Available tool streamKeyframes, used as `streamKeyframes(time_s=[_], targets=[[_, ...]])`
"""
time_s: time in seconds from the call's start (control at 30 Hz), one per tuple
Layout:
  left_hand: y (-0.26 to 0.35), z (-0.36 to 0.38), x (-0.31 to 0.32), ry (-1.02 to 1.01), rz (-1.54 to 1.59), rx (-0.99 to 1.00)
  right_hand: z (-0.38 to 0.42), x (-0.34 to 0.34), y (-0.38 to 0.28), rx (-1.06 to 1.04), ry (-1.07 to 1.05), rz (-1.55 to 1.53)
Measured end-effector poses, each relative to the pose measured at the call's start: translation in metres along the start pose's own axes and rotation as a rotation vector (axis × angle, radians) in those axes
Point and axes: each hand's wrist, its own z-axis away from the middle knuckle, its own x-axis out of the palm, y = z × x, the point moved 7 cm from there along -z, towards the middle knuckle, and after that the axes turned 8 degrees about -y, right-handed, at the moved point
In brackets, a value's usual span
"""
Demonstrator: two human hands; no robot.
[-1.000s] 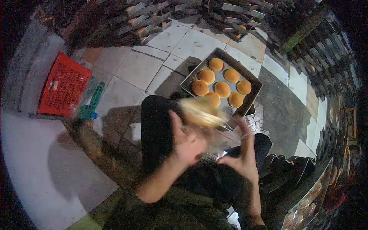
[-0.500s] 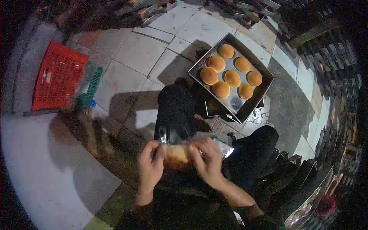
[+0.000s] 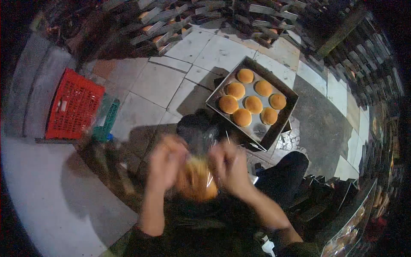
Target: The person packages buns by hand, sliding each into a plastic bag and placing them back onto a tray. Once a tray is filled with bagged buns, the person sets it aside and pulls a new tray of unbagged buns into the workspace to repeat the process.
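Note:
A golden-brown bun [image 3: 197, 186] hangs in front of my lap inside a clear plastic bag [image 3: 201, 143], smeared by motion. My left hand [image 3: 167, 160] is closed on the left side of the bag's upper part. On the other side, my right hand [image 3: 229, 165] pinches the same bag, thumb and fingers together. The film between the hands is see-through, so its exact edge is hard to make out. Just beyond my knees, a square metal tray [image 3: 280, 130] carries several round buns [image 3: 253, 104] with browned tops.
At the left stand a red plastic crate [image 3: 75, 105] and a green basket [image 3: 107, 118] beside a pale raised surface [image 3: 55, 192]. Stacked metal trays [image 3: 158, 32] with buns line the far side, with more stacks [image 3: 364, 64] at the right. Packed buns [image 3: 342, 235] lie low on the right.
Both hands have risen, and the bag now hangs upright with the bun at its bottom, where before it was held level between them. The view has tilted slightly upward.

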Motion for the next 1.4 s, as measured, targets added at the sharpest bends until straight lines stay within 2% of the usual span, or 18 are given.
streamKeyframes(time_s=[0.03,0.27,0.33,0.4,0.47,0.53,0.57,0.63,0.67,0.73,0.77,0.87,0.9,1.0,1.07,1.2,1.27,1.4], targets=[[-0.003,-0.009,-0.009,0.119,0.168,-0.057,-0.014,-0.014,0.029,0.304,0.166,-0.063],[-0.087,0.079,0.025,0.366,0.319,-0.385,0.108,0.033,0.101,0.589,-0.005,-0.251],[-0.099,0.098,0.027,0.321,0.281,-0.462,0.124,0.012,0.053,0.340,0.244,0.023],[-0.050,0.110,0.030,0.312,0.282,-0.534,0.100,0.021,-0.025,-0.194,-0.076,0.228],[-0.031,0.109,0.031,0.433,0.614,-0.491,0.080,0.036,0.001,-0.108,-0.265,0.209],[-0.018,0.113,-0.003,1.026,1.358,0.079,0.039,0.008,0.047,0.167,-0.244,0.010],[-0.023,0.114,-0.013,1.029,1.355,0.080,0.019,-0.015,0.068,0.342,-0.406,0.031],[-0.004,0.088,-0.020,0.377,1.281,0.323,0.005,-0.066,0.152,0.420,-0.400,0.136],[-0.012,0.087,-0.014,0.375,1.283,0.327,0.016,-0.109,0.238,0.438,0.025,-0.229],[-0.029,0.081,0.020,0.276,0.964,0.113,0.020,-0.170,0.204,0.434,0.219,0.954],[-0.028,0.073,0.040,0.078,0.734,-0.003,0.041,-0.180,0.237,0.629,0.287,0.873],[-0.035,0.051,0.105,-0.197,0.560,-0.244,0.103,-0.079,0.280,0.656,-0.323,0.335],[-0.039,0.041,0.121,-0.203,0.561,-0.242,0.074,-0.049,0.158,0.294,-0.361,0.250],[-0.015,0.018,0.143,-0.236,-0.131,0.331,0.113,-0.014,0.163,0.480,-0.373,0.166],[-0.038,0.026,0.179,-0.799,-0.546,0.291,0.091,-0.038,0.088,0.272,-0.341,0.059],[0.034,0.006,0.126,-0.638,0.313,-0.076,0.076,-0.103,0.034,0.325,0.128,-0.280],[0.040,-0.018,0.104,-0.461,0.461,-0.204,0.079,-0.094,0.045,0.518,-0.285,-0.265],[0.016,-0.038,0.120,-0.546,0.400,-0.186,0.061,-0.134,0.095,0.566,0.201,-0.313]])
